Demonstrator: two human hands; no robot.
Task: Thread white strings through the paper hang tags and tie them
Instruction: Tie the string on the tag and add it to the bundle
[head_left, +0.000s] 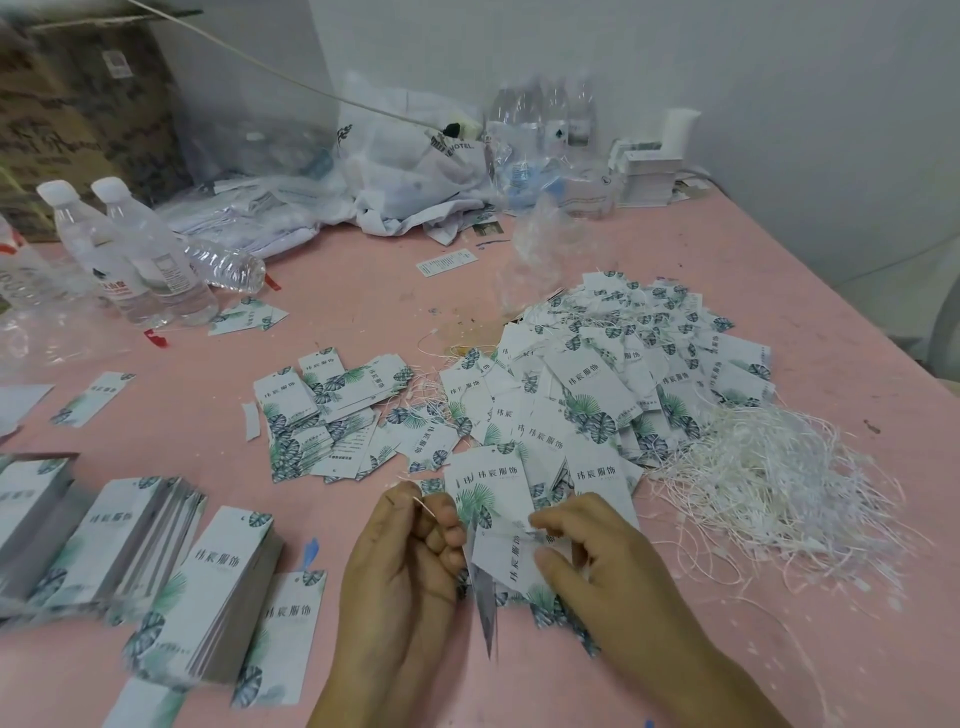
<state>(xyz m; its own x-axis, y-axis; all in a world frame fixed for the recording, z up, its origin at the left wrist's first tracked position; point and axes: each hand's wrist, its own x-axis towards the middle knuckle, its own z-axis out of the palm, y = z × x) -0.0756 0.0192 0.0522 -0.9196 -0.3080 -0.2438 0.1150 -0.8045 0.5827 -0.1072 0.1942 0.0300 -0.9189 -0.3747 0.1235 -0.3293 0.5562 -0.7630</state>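
Roughly midway: left hand (410, 551) pinches a thin white string (425, 505), right hand (582, 545) grips a white leaf-printed paper hang tag (511, 558) at 6 o'clock. Strung tag heap (623, 374) at 1 o'clock; unthreaded tag stacks (156, 561) at 8, loose white strings (779, 483) at 3.

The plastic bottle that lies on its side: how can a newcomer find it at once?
Start at the pink table and look to its far left, where two capped water bottles stand upright. Just right of them is the lying bottle. It alone is tipped over, clear, ribbed and looks empty.
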